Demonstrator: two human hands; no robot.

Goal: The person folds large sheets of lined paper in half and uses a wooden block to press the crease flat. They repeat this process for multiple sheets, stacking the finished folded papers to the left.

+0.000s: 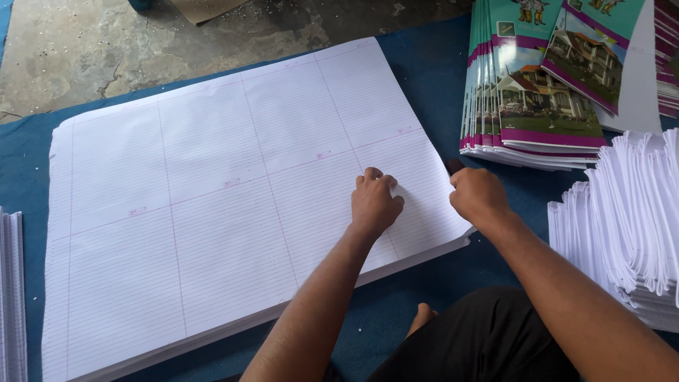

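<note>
A thick stack of large white ruled sheets point(212, 191) with pink margin lines lies on a blue mat point(424, 78). My left hand point(375, 201) rests knuckles-down on the top sheet near its right edge, fingers curled. My right hand point(477, 194) sits at the stack's right edge, fingers closed around a small dark object whose tip shows by the thumb; what it is I cannot tell.
A pile of colourful printed covers point(530, 92) showing houses stands at the upper right. Folded white paper bundles point(629, 219) are heaped at the right. Another white stack edge point(10, 297) shows at far left. Bare concrete floor point(141, 42) lies beyond the mat.
</note>
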